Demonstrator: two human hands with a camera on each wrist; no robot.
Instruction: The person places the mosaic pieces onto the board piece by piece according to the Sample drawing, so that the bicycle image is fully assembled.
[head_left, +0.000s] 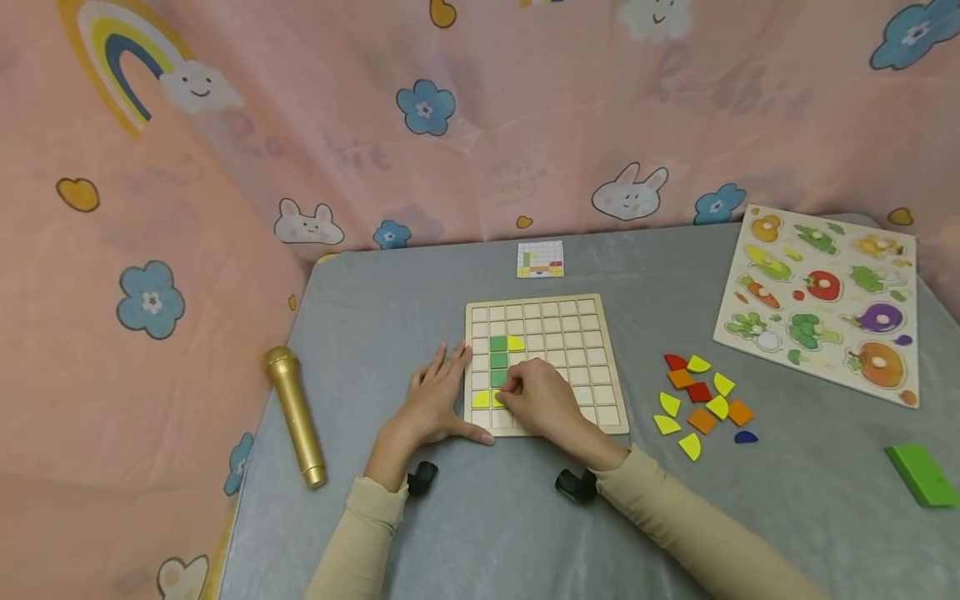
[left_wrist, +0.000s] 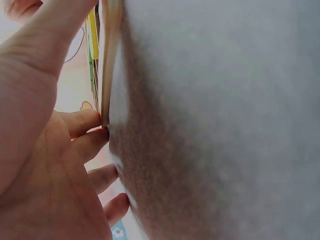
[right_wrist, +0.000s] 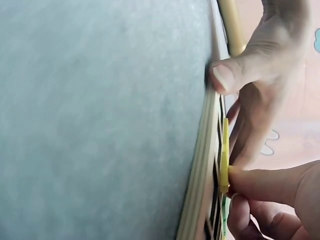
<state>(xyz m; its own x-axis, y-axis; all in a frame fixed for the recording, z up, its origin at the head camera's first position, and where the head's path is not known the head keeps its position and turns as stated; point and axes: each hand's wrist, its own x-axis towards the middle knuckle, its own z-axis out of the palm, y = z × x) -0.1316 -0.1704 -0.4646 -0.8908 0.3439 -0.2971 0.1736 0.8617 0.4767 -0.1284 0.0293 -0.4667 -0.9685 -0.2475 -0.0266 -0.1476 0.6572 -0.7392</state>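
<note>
A wooden grid board (head_left: 572, 339) lies on the table. Three green square tiles (head_left: 498, 360) stand in a column on it, with a yellow quarter-circle tile (head_left: 515, 342) beside the top one. Near the board's lower left, my right hand (head_left: 546, 400) pinches a second yellow quarter-circle tile (right_wrist: 224, 175) between thumb and fingers, low over a cell. Directly left of that lies another yellow quarter-circle tile (head_left: 481, 399). My left hand (head_left: 435, 404) rests at the board's left side, its fingers extended against the edge and its thumb at the lower left corner.
Loose yellow, orange, red and blue tiles (head_left: 702, 420) lie right of the board. A pattern card (head_left: 540, 259) lies behind it. A gold microphone (head_left: 297, 417) is at left, a vegetable puzzle board (head_left: 825, 300) at back right, a green block (head_left: 922, 475) at far right.
</note>
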